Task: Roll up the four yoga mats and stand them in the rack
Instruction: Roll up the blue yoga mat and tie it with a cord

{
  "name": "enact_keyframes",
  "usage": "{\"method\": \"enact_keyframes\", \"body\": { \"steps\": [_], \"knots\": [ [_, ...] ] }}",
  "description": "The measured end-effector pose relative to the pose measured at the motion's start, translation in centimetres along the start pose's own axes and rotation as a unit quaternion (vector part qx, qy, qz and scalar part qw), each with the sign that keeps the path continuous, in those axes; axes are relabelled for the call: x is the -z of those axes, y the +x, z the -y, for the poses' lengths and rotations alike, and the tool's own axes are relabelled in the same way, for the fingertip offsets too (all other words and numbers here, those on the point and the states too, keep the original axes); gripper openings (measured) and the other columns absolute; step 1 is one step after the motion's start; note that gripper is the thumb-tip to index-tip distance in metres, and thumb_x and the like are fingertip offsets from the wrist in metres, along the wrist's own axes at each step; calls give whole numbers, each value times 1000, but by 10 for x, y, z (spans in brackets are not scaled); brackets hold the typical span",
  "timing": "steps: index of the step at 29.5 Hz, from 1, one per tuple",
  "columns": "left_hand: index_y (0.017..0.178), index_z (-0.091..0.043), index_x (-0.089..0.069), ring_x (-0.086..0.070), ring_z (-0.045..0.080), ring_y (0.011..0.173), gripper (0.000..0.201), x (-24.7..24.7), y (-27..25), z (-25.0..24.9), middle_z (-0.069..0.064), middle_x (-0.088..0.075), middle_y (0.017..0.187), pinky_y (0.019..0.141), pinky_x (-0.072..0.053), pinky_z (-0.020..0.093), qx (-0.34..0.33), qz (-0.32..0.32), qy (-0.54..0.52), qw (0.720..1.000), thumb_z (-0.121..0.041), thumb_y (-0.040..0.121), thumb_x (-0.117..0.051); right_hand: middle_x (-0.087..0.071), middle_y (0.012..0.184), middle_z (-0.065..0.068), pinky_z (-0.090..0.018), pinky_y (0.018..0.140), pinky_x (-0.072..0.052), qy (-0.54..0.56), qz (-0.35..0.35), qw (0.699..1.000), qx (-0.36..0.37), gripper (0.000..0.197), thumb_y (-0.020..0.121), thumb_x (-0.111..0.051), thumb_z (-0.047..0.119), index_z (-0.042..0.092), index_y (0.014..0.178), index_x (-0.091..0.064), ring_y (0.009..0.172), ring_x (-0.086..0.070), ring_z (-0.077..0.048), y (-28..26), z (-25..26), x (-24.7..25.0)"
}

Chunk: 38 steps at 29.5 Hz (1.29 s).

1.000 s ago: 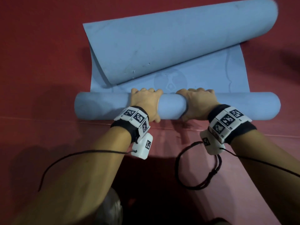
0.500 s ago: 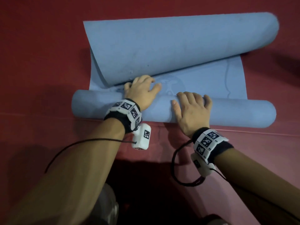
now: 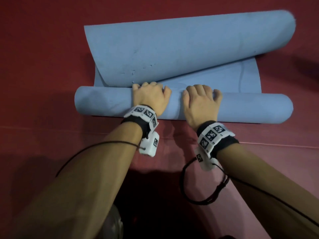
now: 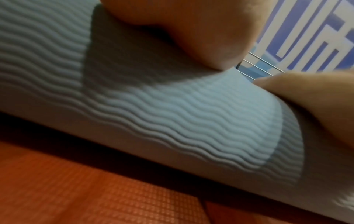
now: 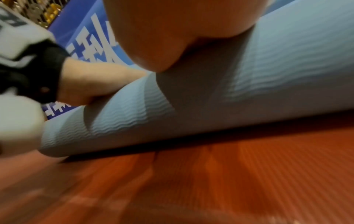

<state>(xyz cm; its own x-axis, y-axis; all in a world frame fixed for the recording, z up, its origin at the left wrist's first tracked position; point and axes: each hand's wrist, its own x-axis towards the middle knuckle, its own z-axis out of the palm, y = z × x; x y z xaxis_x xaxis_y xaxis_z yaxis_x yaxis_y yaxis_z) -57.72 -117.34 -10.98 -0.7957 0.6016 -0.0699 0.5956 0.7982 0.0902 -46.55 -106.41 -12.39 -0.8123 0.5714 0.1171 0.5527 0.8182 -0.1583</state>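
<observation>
A light-blue yoga mat lies on the red floor, partly rolled. Its near roll (image 3: 250, 109) runs left to right in the head view. The mat's far end (image 3: 172, 49) curls loosely back over the flat strip (image 3: 241, 80). My left hand (image 3: 150, 97) sits on the roll left of its middle, fingers curled over the far side. My right hand (image 3: 201, 100) grips the roll the same way just to the right. The wrist views show each palm pressed on the ribbed roll (image 4: 172, 113) (image 5: 268, 75).
Red padded floor (image 3: 43, 75) surrounds the mat, with a seam (image 3: 69, 130) just in front of the roll. Wrist cables loop (image 3: 203, 195) over the floor near my arms. Thin wire bars (image 4: 256, 65) and a blue banner with white lettering (image 4: 306, 37) stand beyond the mat.
Half a second ago both hands lay flatter and reached forward over the roll. Now their fingers curl over it again, and the roll lies closer to the curled far end.
</observation>
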Motion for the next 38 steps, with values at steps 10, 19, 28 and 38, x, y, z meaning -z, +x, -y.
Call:
{"method": "enact_keyframes", "body": {
  "steps": [10, 19, 28, 38],
  "knots": [
    [115, -19, -66, -48, 28, 121, 53, -6, 12, 4, 3, -58, 127, 104, -26, 51, -2, -58, -74, 996, -46, 90, -27, -72, 87, -10, -44, 90, -35, -10, 37, 999, -22, 54, 90, -23, 39, 13, 83, -69, 89, -63, -34, 39, 3, 2],
    [151, -23, -23, -31, 25, 136, 127, -1, -2, 13, -2, -32, 150, 115, -14, 50, -122, 53, 62, 989, -67, 48, -83, -63, 125, 3, -53, 104, -25, 49, 37, 995, 80, 65, 89, -25, 66, 24, 121, -63, 122, -51, -26, 34, -16, 4],
    [138, -31, -38, -50, 26, 119, 101, 13, 36, 0, -1, -53, 130, 100, -30, 45, -79, 113, 87, 987, -54, 51, -85, -52, 133, 2, -68, 108, -20, -57, 205, 975, 70, 101, 51, -79, 56, 39, 141, -34, 128, -44, -32, 59, -16, 18],
    [133, -34, -44, -55, 26, 112, 92, 21, -10, 3, -4, -58, 122, 90, -34, 42, -94, 143, 66, 983, -56, 53, -81, -58, 118, 5, -63, 103, -28, -50, 275, 957, 79, 84, 54, -77, 57, 40, 129, -42, 116, -51, -31, 22, -15, 39]
  ]
}}
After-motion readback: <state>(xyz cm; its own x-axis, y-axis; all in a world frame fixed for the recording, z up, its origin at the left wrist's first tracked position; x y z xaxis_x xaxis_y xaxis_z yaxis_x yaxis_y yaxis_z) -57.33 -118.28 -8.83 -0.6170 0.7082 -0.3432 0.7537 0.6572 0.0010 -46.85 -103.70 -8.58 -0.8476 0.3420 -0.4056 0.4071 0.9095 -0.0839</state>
